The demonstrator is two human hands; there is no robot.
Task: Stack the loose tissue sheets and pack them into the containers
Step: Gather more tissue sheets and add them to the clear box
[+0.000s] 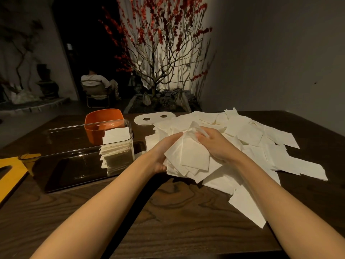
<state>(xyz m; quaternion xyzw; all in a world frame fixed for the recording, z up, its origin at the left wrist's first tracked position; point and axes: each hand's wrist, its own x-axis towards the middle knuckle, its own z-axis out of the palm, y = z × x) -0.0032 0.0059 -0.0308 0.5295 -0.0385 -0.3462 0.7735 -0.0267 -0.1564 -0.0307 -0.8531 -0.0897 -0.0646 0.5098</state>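
Tissue sheets (188,156) are sitting askew right of the clear container (87,156); our left hand (164,152) is cupping them beneath, right hand (214,144) pinching one; we are risking slippage.

two hands (164,152), one clear container (84,161), one orange tub (100,118)

1. The flat yellow plastic lid (10,174) at the table's left edge is cut off by the picture's left edge.
2. The left hand (160,154) has its fingers hidden under the held stack of white tissue sheets (190,159).
3. The orange plastic container (103,118) is partly hidden behind the clear plastic box (84,165).
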